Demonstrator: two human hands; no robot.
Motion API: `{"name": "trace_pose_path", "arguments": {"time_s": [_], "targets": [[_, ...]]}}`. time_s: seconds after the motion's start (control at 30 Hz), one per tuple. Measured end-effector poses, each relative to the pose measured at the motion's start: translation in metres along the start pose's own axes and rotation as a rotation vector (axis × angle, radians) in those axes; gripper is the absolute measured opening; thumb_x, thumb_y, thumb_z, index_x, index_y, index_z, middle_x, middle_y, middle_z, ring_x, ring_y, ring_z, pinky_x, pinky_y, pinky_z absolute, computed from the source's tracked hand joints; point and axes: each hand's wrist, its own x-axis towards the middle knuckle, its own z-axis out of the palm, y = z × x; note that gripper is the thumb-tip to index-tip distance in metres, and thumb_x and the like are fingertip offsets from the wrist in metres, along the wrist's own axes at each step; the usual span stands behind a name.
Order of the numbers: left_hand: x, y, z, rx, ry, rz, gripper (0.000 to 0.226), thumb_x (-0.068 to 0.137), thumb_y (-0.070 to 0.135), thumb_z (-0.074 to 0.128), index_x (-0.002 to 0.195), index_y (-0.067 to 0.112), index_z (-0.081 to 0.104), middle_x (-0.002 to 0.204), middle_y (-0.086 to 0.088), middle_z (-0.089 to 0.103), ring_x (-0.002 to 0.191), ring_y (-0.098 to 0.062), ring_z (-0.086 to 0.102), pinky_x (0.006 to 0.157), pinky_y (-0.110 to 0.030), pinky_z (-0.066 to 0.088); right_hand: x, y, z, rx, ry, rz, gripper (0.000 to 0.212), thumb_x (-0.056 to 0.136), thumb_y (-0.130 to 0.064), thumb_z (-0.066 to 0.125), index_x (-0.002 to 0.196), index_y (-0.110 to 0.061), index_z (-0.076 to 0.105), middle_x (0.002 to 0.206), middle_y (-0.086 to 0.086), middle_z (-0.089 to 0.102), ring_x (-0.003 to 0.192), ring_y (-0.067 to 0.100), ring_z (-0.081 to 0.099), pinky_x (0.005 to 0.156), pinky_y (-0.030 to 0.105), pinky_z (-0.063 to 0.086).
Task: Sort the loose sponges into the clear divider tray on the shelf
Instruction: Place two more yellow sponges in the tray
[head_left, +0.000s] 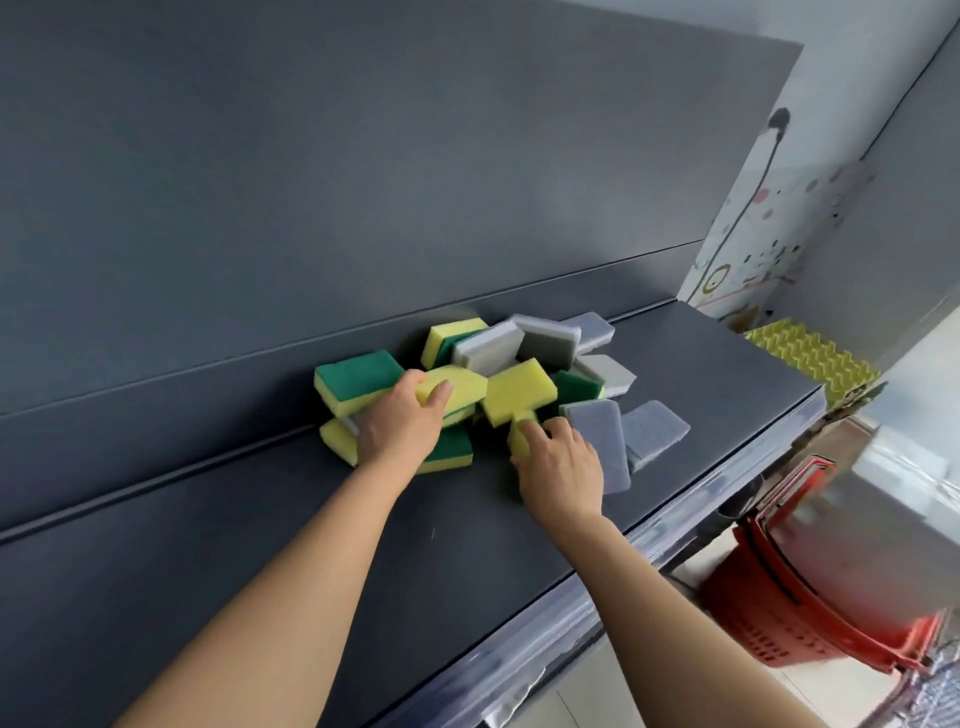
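Note:
A loose heap of sponges lies on the dark grey shelf (218, 561), against its back panel. Several are yellow with a green scouring side (358, 376), and several are grey (597, 436). My left hand (400, 426) rests on the left part of the heap, thumb and fingers closed around a yellow sponge (462, 384). My right hand (563, 470) sits at the front of the heap, gripping a small yellow sponge (519, 434) next to a grey one. No clear divider tray is visible in this view.
The shelf has a clear plastic front strip (691, 512). A yellow zigzag foam piece (810, 358) sits past the shelf's right end. Stacked red shopping baskets (779, 597) stand on the floor at lower right, beside a patterned wall panel (769, 228).

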Motion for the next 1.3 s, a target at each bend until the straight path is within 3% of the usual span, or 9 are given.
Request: {"name": "trace_pose_path", "arguments": {"time_s": [0.13, 0.3, 0.4, 0.47, 0.57, 0.73, 0.9, 1.1, 1.3], "targets": [[-0.007, 0.003, 0.004, -0.193, 0.079, -0.031, 0.022, 0.092, 0.03, 0.043, 0.112, 0.04, 0.047, 0.095, -0.007, 0.065, 0.082, -0.03, 0.065, 0.07, -0.045, 0.057, 0.003, 0.001, -0.008, 0.188, 0.012, 0.051, 0.028, 0.083, -0.021, 0.053, 0.11, -0.014, 0.049, 0.1, 0.007, 0.053, 0.09, 0.03, 0.054, 0.061, 0.033, 0.035], [-0.025, 0.001, -0.001, -0.091, 0.15, 0.068, 0.054, 0.096, 0.017, 0.035, 0.139, 0.048, 0.027, 0.108, -0.004, 0.047, 0.08, -0.027, 0.054, 0.068, -0.038, 0.047, -0.004, -0.004, -0.014, 0.6, 0.043, 0.101, 0.059, 0.078, -0.016, 0.053, 0.135, -0.02, 0.037, 0.125, 0.004, 0.047, 0.102, 0.028, 0.053, 0.072, 0.031, 0.037], [-0.042, -0.004, -0.009, -0.041, 0.226, 0.118, 0.062, 0.096, 0.015, 0.04, 0.146, 0.04, 0.014, 0.118, -0.005, 0.047, 0.094, -0.028, 0.053, 0.071, -0.039, 0.044, -0.009, -0.013, -0.016, 0.803, 0.045, -0.007, 0.066, 0.078, -0.011, 0.055, 0.139, -0.029, 0.037, 0.118, 0.0, 0.046, 0.089, 0.018, 0.05, 0.073, 0.029, 0.038], [-0.052, -0.01, -0.019, -0.124, 0.306, 0.093, 0.057, 0.093, 0.014, 0.048, 0.143, 0.025, 0.024, 0.127, -0.007, 0.05, 0.107, -0.029, 0.053, 0.079, -0.039, 0.043, -0.011, -0.021, -0.016, 0.905, 0.05, -0.057, 0.062, 0.076, -0.009, 0.058, 0.133, -0.029, 0.046, 0.107, -0.004, 0.047, 0.077, 0.009, 0.047, 0.07, 0.027, 0.039], [-0.067, -0.026, -0.037, -0.22, 0.422, 0.073, 0.038, 0.089, 0.013, 0.054, 0.125, 0.018, 0.045, 0.116, -0.003, 0.057, 0.1, -0.025, 0.054, 0.078, -0.032, 0.04, -0.014, -0.038, -0.012, 1.019, -0.004, -0.114, 0.056, 0.076, -0.009, 0.061, 0.127, -0.03, 0.051, 0.105, -0.006, 0.05, 0.079, 0.004, 0.049, 0.069, 0.024, 0.041], [-0.097, -0.065, -0.067, -0.265, 0.566, 0.031, 0.023, 0.093, 0.02, 0.052, 0.114, 0.029, 0.057, 0.106, 0.004, 0.056, 0.087, -0.011, 0.05, 0.078, -0.029, 0.042, -0.029, -0.078, 0.0, 1.076, -0.062, -0.291, 0.04, 0.089, -0.025, 0.062, 0.127, -0.032, 0.05, 0.109, -0.009, 0.052, 0.088, -0.01, 0.047, 0.07, 0.008, 0.041], [-0.133, -0.105, -0.096, -0.286, 0.688, -0.06, 0.024, 0.094, 0.019, 0.053, 0.116, 0.027, 0.056, 0.106, 0.006, 0.054, 0.082, 0.001, 0.053, 0.069, -0.009, 0.039, -0.051, -0.123, 0.004, 1.133, -0.153, -0.399, 0.039, 0.091, -0.022, 0.061, 0.127, -0.03, 0.051, 0.111, -0.013, 0.052, 0.094, -0.013, 0.048, 0.074, 0.004, 0.038], [-0.185, -0.156, -0.144, -0.272, 0.828, -0.194, 0.012, 0.094, 0.021, 0.052, 0.101, 0.03, 0.052, 0.093, 0.016, 0.055, 0.083, 0.002, 0.052, 0.062, -0.011, 0.037, -0.086, -0.19, -0.002, 1.195, -0.249, -0.489, 0.038, 0.091, -0.02, 0.059, 0.127, -0.033, 0.052, 0.105, -0.023, 0.052, 0.092, 0.001, 0.051, 0.078, 0.02, 0.046], [-0.25, -0.214, -0.202, -0.152, 0.843, -0.247, 0.011, 0.094, 0.022, 0.052, 0.096, 0.032, 0.056, 0.096, 0.007, 0.056, 0.08, 0.001, 0.05, 0.062, -0.011, 0.036, -0.148, -0.271, -0.01, 1.214, -0.374, -0.624, 0.036, 0.093, -0.017, 0.056, 0.126, -0.032, 0.052, 0.103, -0.015, 0.054, 0.091, 0.003, 0.05, 0.076, 0.014, 0.041]]}}
